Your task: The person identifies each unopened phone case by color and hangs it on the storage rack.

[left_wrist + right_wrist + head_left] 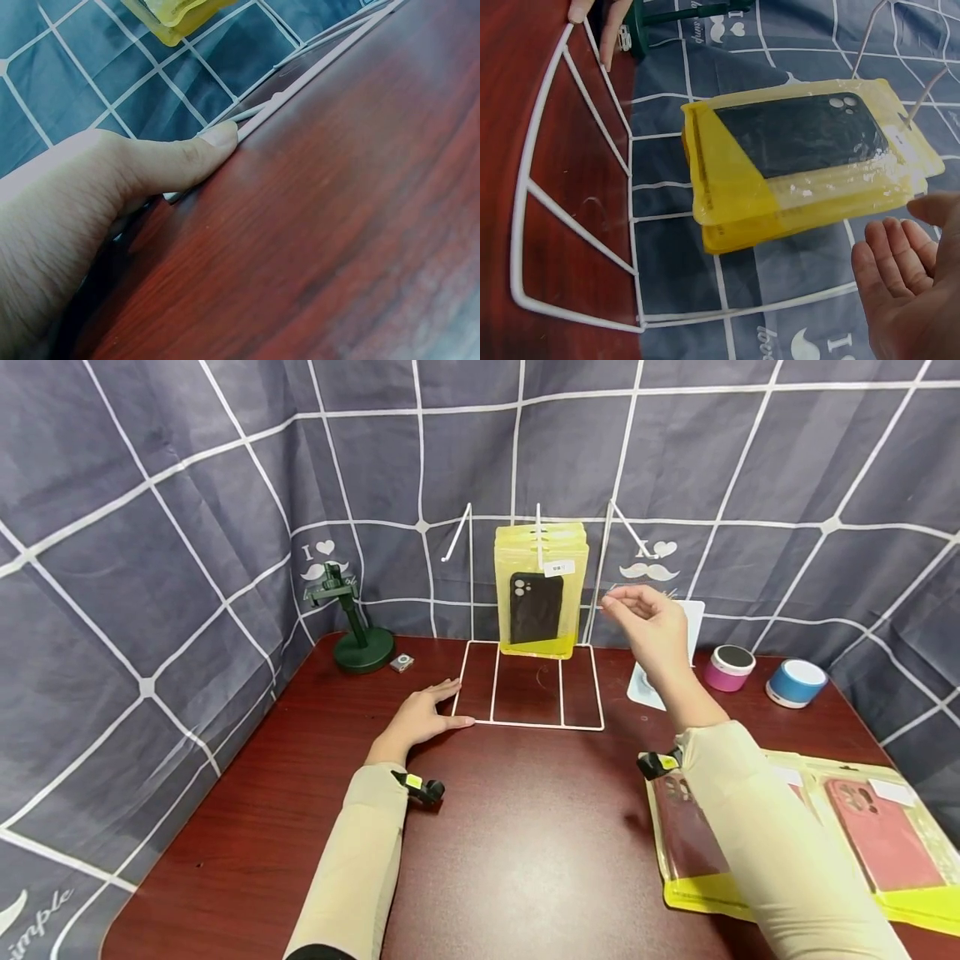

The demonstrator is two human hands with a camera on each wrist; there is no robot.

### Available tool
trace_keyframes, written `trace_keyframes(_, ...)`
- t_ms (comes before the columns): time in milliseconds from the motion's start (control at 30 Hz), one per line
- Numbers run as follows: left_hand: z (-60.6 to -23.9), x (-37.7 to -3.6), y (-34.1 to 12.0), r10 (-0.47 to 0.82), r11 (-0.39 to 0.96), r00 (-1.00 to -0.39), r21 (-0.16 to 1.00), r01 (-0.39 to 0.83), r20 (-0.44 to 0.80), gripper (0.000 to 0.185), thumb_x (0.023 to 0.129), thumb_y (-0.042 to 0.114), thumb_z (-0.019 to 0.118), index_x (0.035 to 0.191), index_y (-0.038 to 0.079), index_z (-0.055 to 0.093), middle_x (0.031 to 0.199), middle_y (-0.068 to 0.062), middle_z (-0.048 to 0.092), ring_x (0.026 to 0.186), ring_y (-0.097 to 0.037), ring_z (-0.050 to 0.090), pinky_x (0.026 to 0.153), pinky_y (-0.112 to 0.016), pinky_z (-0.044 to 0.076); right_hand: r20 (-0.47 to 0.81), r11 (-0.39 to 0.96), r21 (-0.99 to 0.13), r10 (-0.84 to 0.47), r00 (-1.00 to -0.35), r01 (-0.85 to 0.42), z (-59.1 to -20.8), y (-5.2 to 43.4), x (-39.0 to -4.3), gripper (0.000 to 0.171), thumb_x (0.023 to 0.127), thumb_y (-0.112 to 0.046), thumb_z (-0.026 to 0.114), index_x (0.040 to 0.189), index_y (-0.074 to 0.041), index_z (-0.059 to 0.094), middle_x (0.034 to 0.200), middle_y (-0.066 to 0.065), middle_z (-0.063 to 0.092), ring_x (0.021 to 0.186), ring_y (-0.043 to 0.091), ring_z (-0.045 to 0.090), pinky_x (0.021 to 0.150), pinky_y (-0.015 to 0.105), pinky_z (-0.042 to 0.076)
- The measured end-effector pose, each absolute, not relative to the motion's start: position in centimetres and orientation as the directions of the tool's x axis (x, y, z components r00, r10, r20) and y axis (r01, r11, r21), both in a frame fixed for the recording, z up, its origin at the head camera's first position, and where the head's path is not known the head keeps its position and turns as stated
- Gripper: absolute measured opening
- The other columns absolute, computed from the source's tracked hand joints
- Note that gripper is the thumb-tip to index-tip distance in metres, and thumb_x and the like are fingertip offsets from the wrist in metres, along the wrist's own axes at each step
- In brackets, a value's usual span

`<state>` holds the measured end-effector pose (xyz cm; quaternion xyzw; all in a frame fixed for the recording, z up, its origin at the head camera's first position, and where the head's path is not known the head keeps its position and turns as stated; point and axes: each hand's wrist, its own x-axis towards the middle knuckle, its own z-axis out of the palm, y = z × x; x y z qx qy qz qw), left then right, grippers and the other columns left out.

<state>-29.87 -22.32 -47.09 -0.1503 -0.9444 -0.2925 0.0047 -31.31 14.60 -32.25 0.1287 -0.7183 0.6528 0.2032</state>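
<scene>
A white wire display rack point(525, 723) stands on the dark red table, with prongs reaching forward from its top. Yellow-edged pouches hang from the middle prong; the front pouch point(573, 602) shows a black phone case point(536, 610) inside. My left hand point(422, 717) rests at the rack's front left corner, its fingers stretched along the side and its thumb point(202, 154) on the front bar. To the right of the pouches my right hand point(654, 628) hovers in the air. Its fingers point(889, 251) are loosely bent, with nothing held; the thumb is near the pouch edge.
At the back left are a green phone stand point(363, 647) and a small silver device point(402, 662). A white card point(647, 689), a pink speaker point(729, 668) and a blue speaker point(797, 683) lie to the right. More pouched phone cases point(881, 835) lie front right, partly under my right sleeve.
</scene>
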Motion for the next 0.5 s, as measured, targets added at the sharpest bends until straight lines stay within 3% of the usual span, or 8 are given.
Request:
trace_keyframes(100, -47.1, -29.9, -22.4, 0.285, 0.781, -0.953, 0.550, 0.295, 0.106, 0.092, 0.080, 0.066, 0.074, 0.154, 0.020, 0.045, 0.159, -0.003, 0.039, 0.147, -0.027, 0.033, 0.116, -0.052, 0.031, 0.438, 0.095, -0.897, 0.062, -0.897, -0.431, -32.8, 15.7, -30.5, 0.026, 0.089, -0.018, 0.079, 0.105, 0.001, 0.074, 0.087, -0.004, 0.076, 0.082, 0.010, 0.073, 0.079, 0.018, 0.054)
trace_keyframes(500, -47.2, -30.0, -22.5, 0.285, 0.789, -0.954, 0.542, 0.290, 0.096, 0.094, 0.079, 0.070, 0.072, 0.154, 0.022, 0.044, 0.160, -0.002, 0.037, 0.148, -0.025, 0.032, 0.117, -0.052, 0.030, 0.396, 0.232, -0.893, 0.002, -0.918, -0.385, -34.7, 19.3, -26.6, 0.033, 0.088, -0.021, 0.081, 0.110, 0.002, 0.072, 0.089, -0.006, 0.076, 0.082, 0.005, 0.070, 0.071, 0.016, 0.051)
